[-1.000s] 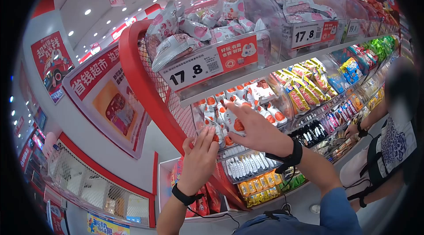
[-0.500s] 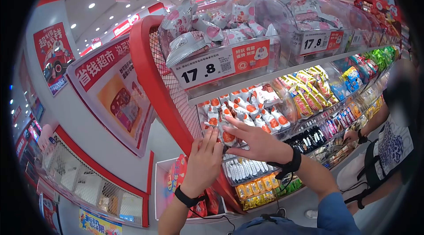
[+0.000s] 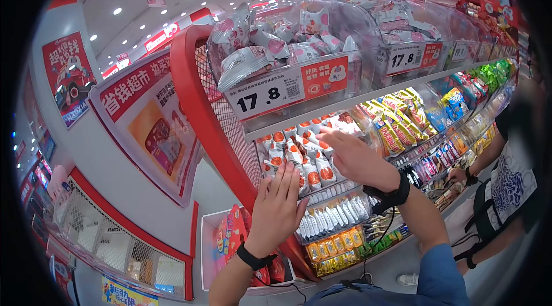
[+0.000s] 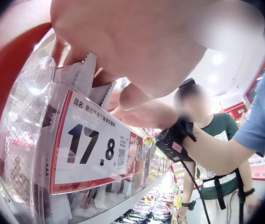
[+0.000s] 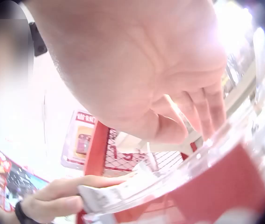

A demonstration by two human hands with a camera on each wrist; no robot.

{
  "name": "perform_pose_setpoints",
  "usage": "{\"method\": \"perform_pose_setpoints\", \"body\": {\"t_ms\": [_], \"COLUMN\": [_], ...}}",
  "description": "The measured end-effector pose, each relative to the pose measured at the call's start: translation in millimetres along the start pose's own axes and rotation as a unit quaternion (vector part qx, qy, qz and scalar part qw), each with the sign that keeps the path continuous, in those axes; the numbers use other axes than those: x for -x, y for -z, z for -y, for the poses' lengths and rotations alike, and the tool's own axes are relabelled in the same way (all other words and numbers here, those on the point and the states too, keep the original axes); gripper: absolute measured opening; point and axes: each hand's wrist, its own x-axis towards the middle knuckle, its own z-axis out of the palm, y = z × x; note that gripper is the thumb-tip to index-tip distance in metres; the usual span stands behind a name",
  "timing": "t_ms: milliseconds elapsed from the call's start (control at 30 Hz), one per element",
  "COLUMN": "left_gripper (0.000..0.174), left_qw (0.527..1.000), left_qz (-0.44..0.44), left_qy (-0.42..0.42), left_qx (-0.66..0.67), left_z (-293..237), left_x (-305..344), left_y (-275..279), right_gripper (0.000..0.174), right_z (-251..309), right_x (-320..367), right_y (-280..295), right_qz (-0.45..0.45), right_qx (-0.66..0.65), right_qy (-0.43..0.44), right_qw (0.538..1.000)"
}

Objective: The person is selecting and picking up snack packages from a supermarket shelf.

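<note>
White snack packets with orange-red round prints [image 3: 313, 175] fill a clear bin on the middle shelf. In the head view my left hand [image 3: 278, 211] lies over the bin's front left corner, its fingers extended across the packets. Farther right, my right hand [image 3: 363, 161] reaches over the packets from the bin's right side, fingers fairly straight and no packet in its grasp. The left wrist view shows packet ends [image 4: 89, 77] standing up beneath the left hand, behind a 17.8 price label [image 4: 88, 149]. In the right wrist view, a white packet [image 5: 109, 193] is beside the left hand's fingers.
Above, a clear bin of pink-and-white packets [image 3: 276, 47] overhangs on a white shelf edge. A red post [image 3: 204, 108] with mesh bounds the left side. Yellow packets [image 3: 394, 128] neighbour the bin on the right. Another person [image 3: 506, 191] stands at the far right.
My hands, close together at the bin's front earlier, have moved apart. The right hand went right and slightly up; the left fingers now lie flatter and farther right over the packets.
</note>
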Motion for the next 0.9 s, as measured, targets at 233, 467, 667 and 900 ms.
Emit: {"method": "perform_pose_setpoints", "body": {"t_ms": [233, 467, 667, 900], "left_gripper": [0.06, 0.058, 0.058, 0.058], "left_qw": [1.0, 0.998, 0.997, 0.997], "left_qz": [-0.016, -0.054, -0.057, -0.073], "left_qy": [-0.015, -0.011, -0.003, -0.004], "left_qx": [-0.002, 0.025, 0.047, 0.032], "left_z": [3.2, 2.4, 1.8, 2.9], "left_x": [2.5, 3.1, 5.4, 6.3], "left_y": [-5.6, -11.5, -10.8, -12.4], "right_gripper": [0.04, 0.009, 0.007, 0.033], "right_z": [-37.4, -58.3, -36.9, 0.4], "right_x": [0.1, -26.3, -37.8, -20.2], "right_y": [3.4, 3.6, 17.5, 37.8], "right_qz": [0.088, 0.127, 0.127, 0.048], "right_qx": [0.328, 0.368, 0.365, 0.268], "right_qy": [0.058, 0.147, 0.139, 0.062], "right_qw": [0.939, 0.91, 0.912, 0.96]}}
